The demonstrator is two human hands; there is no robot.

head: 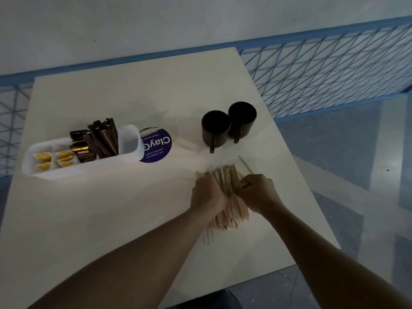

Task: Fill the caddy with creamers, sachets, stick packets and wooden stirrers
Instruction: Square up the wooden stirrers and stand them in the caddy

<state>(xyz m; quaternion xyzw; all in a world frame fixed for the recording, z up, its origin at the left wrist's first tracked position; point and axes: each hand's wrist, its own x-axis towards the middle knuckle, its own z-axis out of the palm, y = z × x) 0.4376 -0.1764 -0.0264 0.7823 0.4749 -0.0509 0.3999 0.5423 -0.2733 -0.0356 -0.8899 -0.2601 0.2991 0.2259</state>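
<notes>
Both hands down on a loose bundle of pale wooden stirrers (225, 197) lying on the cream rectangular tabletop (111, 219), near its right edge. Left hand (206, 194) curled over the bundle's left side, fingers bent down onto the sticks; right hand (258, 192) pressed against the right side, fingers folded inward around a few stirrers. One stray stirrer (245, 165) angled apart just beyond the right hand. Well to the left, a long white plastic caddy (66, 172) with compartments: yellow creamer cups (53, 158) at its left end, dark brown chocolate sachets (81, 148) next, dark brown stick packets (104, 139) upright beside those, rightmost compartment (129, 139) bare. Behind the caddy's right end, a round purple printed sticker (159, 146). Farther back, two dark mugs (229, 126) side by side, touching.
</notes>
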